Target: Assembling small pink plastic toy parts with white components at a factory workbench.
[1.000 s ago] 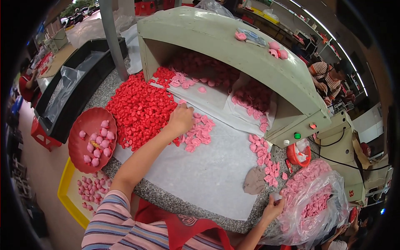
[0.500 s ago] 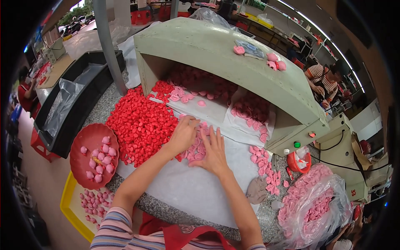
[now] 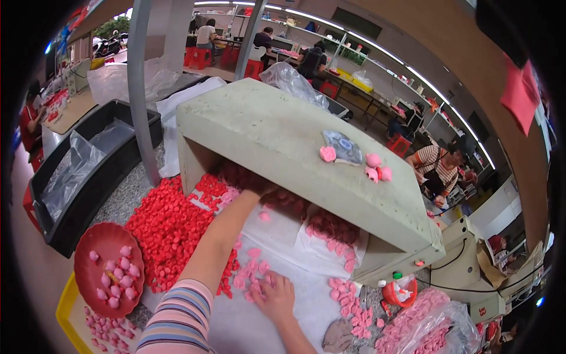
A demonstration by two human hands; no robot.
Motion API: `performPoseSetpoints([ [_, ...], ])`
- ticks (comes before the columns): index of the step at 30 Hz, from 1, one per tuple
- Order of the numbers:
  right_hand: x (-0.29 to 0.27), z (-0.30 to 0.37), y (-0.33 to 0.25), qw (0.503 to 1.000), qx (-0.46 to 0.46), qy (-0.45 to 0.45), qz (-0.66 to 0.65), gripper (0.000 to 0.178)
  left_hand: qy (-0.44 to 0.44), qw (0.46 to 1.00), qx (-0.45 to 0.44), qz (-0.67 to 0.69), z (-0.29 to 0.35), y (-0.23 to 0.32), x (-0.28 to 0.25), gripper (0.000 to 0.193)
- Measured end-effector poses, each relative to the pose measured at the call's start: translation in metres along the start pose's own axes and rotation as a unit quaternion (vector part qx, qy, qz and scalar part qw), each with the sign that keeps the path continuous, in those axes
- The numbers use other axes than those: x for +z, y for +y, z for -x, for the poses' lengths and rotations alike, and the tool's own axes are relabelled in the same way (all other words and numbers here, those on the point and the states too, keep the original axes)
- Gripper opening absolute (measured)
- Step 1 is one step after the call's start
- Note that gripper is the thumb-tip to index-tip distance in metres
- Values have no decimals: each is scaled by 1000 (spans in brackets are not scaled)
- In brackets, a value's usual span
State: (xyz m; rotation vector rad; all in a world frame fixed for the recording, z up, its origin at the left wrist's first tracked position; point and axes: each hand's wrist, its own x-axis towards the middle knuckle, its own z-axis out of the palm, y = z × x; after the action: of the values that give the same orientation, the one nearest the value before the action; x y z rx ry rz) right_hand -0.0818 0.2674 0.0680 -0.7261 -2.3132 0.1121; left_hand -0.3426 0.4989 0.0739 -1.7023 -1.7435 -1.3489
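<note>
My left arm stretches forward beneath the pale green metal hood (image 3: 306, 147). The left hand (image 3: 259, 187) is in the shade of its opening, near a heap of pink pieces inside, and the hood hides its fingers. On the white sheet (image 3: 236, 321) my right hand (image 3: 277, 298) rests with fingers apart, touching small pink curved pieces (image 3: 253, 266) that look like soft plastic. A big pile of small glossy red pieces (image 3: 171, 230) lies left of my left arm. More pink pieces (image 3: 333, 227) sit on a white cloth at the hood's right side.
Left stand a red scalloped bowl (image 3: 82, 259) with pink round figures, a yellow-rimmed tray (image 3: 66, 312) and a black crate (image 3: 88, 194). A grey post (image 3: 137, 88) rises beside the hood. Right are a small red basket (image 3: 407, 298) and a plastic bag (image 3: 460, 330) of pink pieces.
My left hand has gone from the pink pieces on the sheet forward under the hood. My right hand stays by the loose pieces, now lower in view. The view has tilted up.
</note>
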Motion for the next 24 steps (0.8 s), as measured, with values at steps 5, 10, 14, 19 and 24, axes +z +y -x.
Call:
performPoseSetpoints([
  [5, 48, -25, 28, 998, 7, -31, -60, 20, -50, 998, -45, -16, -1, -82, 40, 49],
  [10, 57, -36, 72, 996, 53, 16, -77, 24, -115, 990, -84, -7, 6, -98, 70, 48],
  [14, 50, -31, 84, 992, 70, 35, -100, 22, -164, 980, -111, -1, 8, -78, 66, 47],
  [19, 34, -27, 102, 903, 287, 54, -315, 20, -215, 966, -143, 1, -6, -46, 35, 45],
  [24, 44, -96, 139, 821, 410, 54, -393, 18, -271, 944, -188, -17, -12, -31, -26, 44],
])
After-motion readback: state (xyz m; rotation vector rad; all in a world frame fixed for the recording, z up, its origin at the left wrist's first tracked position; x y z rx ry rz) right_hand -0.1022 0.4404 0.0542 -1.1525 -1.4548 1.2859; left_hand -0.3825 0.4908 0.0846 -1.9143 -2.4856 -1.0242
